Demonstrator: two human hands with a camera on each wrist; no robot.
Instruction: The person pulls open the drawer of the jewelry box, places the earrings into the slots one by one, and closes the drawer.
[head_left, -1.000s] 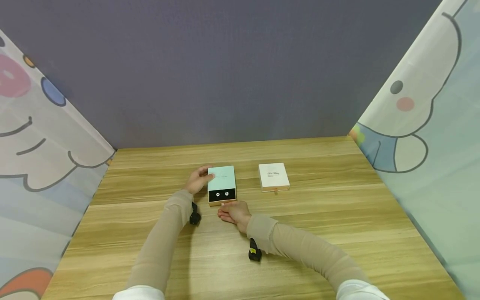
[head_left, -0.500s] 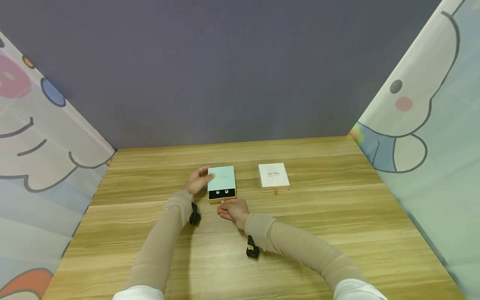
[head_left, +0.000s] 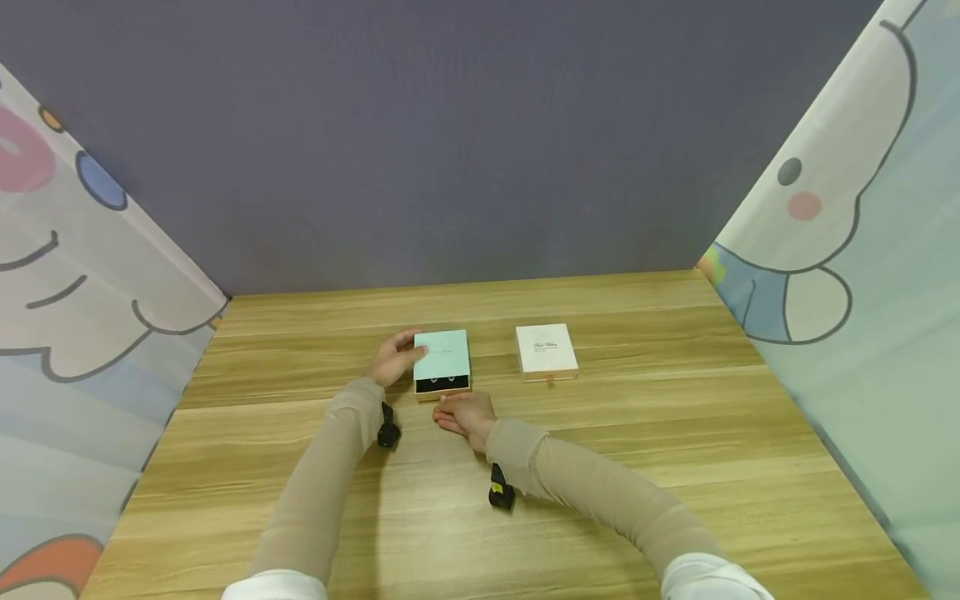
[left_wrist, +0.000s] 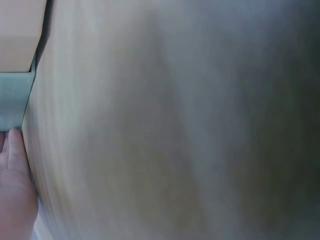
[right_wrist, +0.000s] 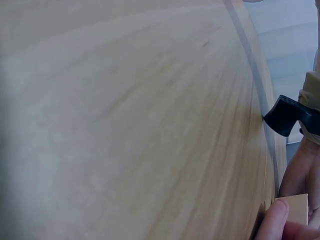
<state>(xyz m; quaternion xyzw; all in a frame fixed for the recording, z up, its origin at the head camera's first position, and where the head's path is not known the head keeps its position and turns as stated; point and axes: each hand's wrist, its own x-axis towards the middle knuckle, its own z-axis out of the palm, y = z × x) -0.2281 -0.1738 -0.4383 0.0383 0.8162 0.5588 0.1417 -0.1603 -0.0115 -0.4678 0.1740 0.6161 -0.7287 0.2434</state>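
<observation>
A mint-green sliding jewelry box [head_left: 442, 354] lies on the table with its drawer [head_left: 429, 397] partly out toward me. Inside, two small earrings [head_left: 433, 380] show on black padding, half covered by the sleeve. My left hand [head_left: 392, 360] grips the sleeve's left side, thumb on top; the left wrist view has its fingers against the green wall [left_wrist: 14, 97]. My right hand [head_left: 467, 415] presses the drawer front, fingers extended leftward. In the right wrist view its thumb [right_wrist: 273, 220] touches the drawer's tan edge [right_wrist: 296, 206]. Parts of both hands' fingers are hidden.
A white box [head_left: 546, 350] with printed lettering and a small pull tab sits right of the green one. The wooden table [head_left: 645, 417] meets a dark wall panel [head_left: 465, 167] behind. Cartoon-printed curtains [head_left: 817, 292] flank it. Each wrist bears a black camera [head_left: 501, 492].
The right hand has pushed the drawer farther into the sleeve, so less black padding shows and the earrings are partly covered. The left hand keeps its grip on the sleeve.
</observation>
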